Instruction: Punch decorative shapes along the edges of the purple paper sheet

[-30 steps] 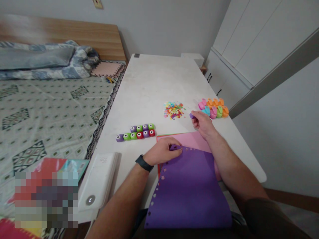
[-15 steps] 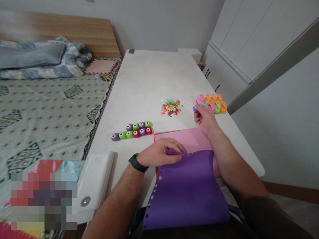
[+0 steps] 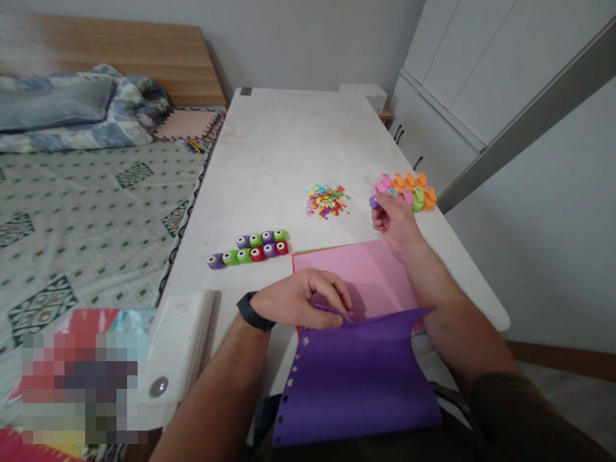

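My left hand (image 3: 315, 296) pinches the top edge of a purple paper sheet (image 3: 356, 378) between thumb and fingers. The sheet curves down over the table's near edge, with small shaped holes along its left side. Beneath it lie pink sheets (image 3: 380, 273) with red and green edges showing. My right hand (image 3: 397, 221) is at the near left end of a cluster of colourful craft punches (image 3: 418, 197), its thumb and forefinger closed on a purple craft punch (image 3: 373, 202). The other fingers are curled in.
A pile of colourful punched paper shapes (image 3: 327, 201) lies mid-table. Two rows of small purple, green and red punches (image 3: 250, 249) stand to the left. A white device (image 3: 180, 346) with a round button lies at the left edge of the white table (image 3: 283, 141), beside a bed (image 3: 115, 224).
The left hand has drawn the purple sheet's top edge slightly towards me, so more pink paper shows. My right hand stays at the purple punch. The view has shifted slightly.
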`<state>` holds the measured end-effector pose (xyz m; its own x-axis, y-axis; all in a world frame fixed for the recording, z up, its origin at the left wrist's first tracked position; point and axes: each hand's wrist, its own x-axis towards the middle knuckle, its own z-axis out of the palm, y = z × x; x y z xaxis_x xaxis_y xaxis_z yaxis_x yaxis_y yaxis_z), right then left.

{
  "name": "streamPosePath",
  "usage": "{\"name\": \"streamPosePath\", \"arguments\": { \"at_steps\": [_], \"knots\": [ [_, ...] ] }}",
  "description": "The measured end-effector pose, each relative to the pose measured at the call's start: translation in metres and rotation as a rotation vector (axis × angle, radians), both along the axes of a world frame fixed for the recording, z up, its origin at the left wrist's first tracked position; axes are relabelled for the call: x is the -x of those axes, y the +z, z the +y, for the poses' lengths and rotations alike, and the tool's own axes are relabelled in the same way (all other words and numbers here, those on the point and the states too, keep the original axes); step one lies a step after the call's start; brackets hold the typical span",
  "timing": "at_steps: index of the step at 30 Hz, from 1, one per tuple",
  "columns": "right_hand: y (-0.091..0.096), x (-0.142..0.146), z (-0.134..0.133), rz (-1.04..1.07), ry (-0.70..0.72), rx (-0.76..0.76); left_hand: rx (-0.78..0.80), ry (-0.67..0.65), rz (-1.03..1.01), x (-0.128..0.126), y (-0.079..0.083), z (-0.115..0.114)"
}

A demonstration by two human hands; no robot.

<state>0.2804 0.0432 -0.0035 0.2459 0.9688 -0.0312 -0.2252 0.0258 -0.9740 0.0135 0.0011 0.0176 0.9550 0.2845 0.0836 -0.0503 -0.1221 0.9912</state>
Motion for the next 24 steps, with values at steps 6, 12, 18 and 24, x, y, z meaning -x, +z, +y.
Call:
{"name": "streamPosePath", "arguments": {
  "at_steps": [6,12,18,24],
  "knots": [
    [0.0006,0.0015,-0.0022,-0.010,0.002,0.006,-0.016,0.003,0.006,0.0031,0.0010,0.0001],
    [-0.0009,0.0007,-0.0019,0.013,0.029,-0.030,-0.043,0.062,0.007,0.0035,0.0024,-0.0002],
    [0.0030,-0.0015,-0.0023,0.027,0.020,-0.034,-0.018,0.160,-0.042,0.0046,-0.0004,0.0017],
    [0.0050,-0.0024,-0.0029,0.032,0.011,-0.029,-0.006,0.105,-0.048,0.0050,0.0056,0.0006]
  ]
}}
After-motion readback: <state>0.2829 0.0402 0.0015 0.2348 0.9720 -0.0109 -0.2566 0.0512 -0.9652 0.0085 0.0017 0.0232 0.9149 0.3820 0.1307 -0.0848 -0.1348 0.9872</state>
